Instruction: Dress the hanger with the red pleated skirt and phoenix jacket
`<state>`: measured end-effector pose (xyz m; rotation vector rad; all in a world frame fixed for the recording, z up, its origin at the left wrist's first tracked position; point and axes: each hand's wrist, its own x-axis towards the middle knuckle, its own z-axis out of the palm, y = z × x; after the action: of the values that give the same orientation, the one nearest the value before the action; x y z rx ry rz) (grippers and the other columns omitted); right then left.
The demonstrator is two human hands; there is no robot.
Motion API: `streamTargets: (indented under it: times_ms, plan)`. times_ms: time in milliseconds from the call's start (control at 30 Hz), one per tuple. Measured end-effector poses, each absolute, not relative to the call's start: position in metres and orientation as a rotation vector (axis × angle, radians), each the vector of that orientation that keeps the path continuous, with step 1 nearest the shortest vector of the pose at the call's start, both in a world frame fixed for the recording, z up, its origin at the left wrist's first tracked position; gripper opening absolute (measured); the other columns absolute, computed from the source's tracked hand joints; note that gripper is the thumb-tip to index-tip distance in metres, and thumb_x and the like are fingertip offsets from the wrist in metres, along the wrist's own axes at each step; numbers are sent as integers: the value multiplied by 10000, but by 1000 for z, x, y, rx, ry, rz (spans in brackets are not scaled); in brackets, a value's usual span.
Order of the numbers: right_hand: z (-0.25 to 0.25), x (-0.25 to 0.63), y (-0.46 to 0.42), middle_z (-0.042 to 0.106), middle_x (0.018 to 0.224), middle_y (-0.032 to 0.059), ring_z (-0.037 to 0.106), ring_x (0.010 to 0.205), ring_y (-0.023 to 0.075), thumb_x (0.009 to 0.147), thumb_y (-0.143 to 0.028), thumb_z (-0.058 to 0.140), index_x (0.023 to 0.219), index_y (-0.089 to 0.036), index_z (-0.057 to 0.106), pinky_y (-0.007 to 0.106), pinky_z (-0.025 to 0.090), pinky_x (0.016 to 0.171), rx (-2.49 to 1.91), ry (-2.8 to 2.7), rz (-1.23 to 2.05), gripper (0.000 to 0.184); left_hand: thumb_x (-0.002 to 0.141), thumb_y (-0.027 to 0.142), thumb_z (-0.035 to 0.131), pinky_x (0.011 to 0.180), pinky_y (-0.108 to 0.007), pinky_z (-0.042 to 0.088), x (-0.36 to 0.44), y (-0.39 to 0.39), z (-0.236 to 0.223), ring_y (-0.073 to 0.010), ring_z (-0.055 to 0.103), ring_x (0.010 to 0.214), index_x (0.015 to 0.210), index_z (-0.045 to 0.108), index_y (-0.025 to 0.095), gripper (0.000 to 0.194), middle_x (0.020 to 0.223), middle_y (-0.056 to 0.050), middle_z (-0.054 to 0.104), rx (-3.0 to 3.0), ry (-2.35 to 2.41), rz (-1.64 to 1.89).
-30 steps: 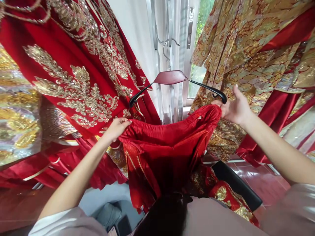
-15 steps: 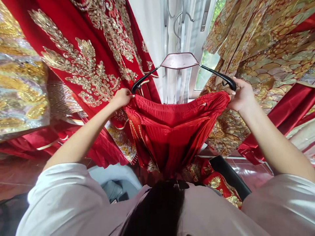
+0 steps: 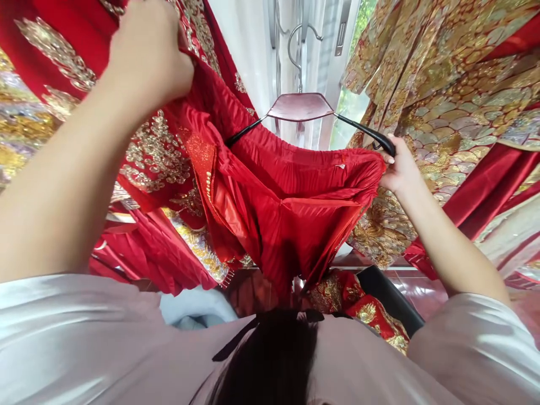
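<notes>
A red garment (image 3: 270, 197) with a gathered, elastic-looking waistband hangs spread in front of me. My left hand (image 3: 147, 56) is raised at the upper left, closed on one corner of its waistband and pulling it up and outward. At the other end, my right hand (image 3: 399, 169) pinches the opposite corner by the black tip of the hanger. The hanger (image 3: 301, 107) has a wide reddish middle, thin dark arms and a metal hook over a rail. Its left arm end is partly hidden by the garment.
Red costumes with gold sequin work (image 3: 158, 149) hang on the left. Gold scale-patterned garments (image 3: 434, 124) hang on the right beside a window. Below are a pale blue chair or tub (image 3: 198, 306), a black box-like object (image 3: 390, 298) and a red-gold cloth (image 3: 371, 315).
My left hand has moved up and closer from the hanger's left tip, carrying the waistband's corner with it. My right hand stays at the right tip.
</notes>
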<state>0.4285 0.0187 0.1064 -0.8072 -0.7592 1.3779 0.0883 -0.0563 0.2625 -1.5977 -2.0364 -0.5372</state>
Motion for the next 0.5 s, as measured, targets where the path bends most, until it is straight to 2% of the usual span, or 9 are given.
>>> streamTargets:
  times_ms: [67, 133, 233, 300, 367, 500]
  plan:
    - [99, 426, 22, 173, 397, -72, 109, 417, 90, 870, -319, 459, 567, -212, 320, 247, 200, 479, -820, -757, 1384, 350, 835, 54, 424, 968, -519, 437, 109, -65, 253, -364, 491, 1231, 1242, 484, 56, 412, 1282, -188, 519, -1635, -1946, -549]
    - [90, 427, 30, 151, 416, -66, 141, 420, 95, 828, -384, 518, 561, -218, 288, 251, 249, 489, -819, -827, 1347, 389, 801, 30, 420, 895, -515, 489, 128, -66, 224, -364, 563, 1144, 1214, 488, 57, 419, 1175, -199, 586, -1782, -1841, -513]
    - [75, 434, 47, 128, 453, -60, 200, 435, 103, 719, -508, 628, 567, -224, 252, 272, 318, 508, -770, -982, 1201, 495, 842, 17, 317, 747, -391, 546, 153, -52, 160, -293, 668, 924, 1186, 504, 98, 401, 946, -169, 661, -1948, -1730, -239]
    - [68, 440, 58, 147, 476, -51, 251, 456, 115, 691, -583, 632, 574, -229, 248, 293, 358, 527, -740, -1074, 1082, 536, 889, 23, 202, 678, -304, 531, 164, -35, 120, -250, 681, 862, 1155, 524, 101, 425, 927, -173, 653, -1910, -1802, -180]
    - [63, 445, 64, 175, 492, -39, 301, 481, 130, 699, -656, 590, 578, -236, 255, 315, 388, 543, -755, -1163, 997, 551, 905, 40, 160, 645, -260, 511, 171, -19, 93, -226, 680, 842, 1137, 535, 91, 444, 939, -184, 646, -1817, -1880, -230]
    - [59, 446, 63, 159, 485, -40, 284, 456, 119, 684, -745, 536, 565, -240, 252, 313, 404, 513, -811, -1240, 946, 592, 930, 61, 220, 680, -285, 515, 182, -11, 93, -217, 677, 839, 1159, 543, 61, 396, 963, -196, 652, -1775, -2061, -342]
